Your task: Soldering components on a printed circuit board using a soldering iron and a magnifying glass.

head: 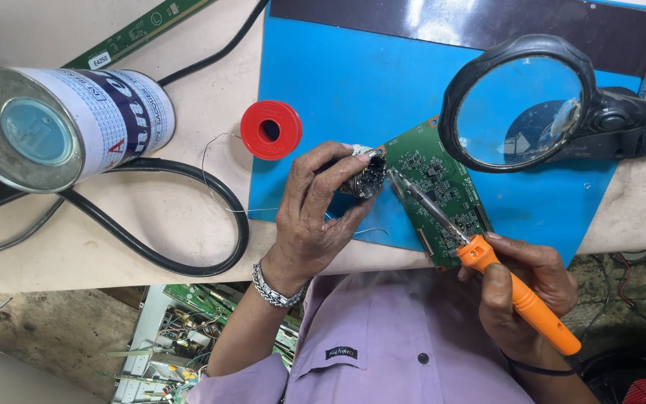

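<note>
While the left hand (312,213) curls its fingers (338,161) tight around a small grey lump of metal wool (366,177), the right hand (525,288) wraps shut around the orange handle of a soldering iron (487,258). The wool sits right at the left fingertips, and the iron's thin metal tip touches it from the right side. The iron is long and slanted: its tip points up and toward the left hand, and its handle runs down into the right fist. So the left hand is the 1 nearer to the wool, and the right hand is a bit away, at the far end of the iron.

Under both lies a green circuit board (443,187) on a blue mat (338,82). Just beyond the left fingers sits a red spool of wire (271,129). Past the right hand stands a black magnifying glass (521,105). Far off to the left lies a tin can (61,123) with a black cable (188,224) looped near it.
</note>
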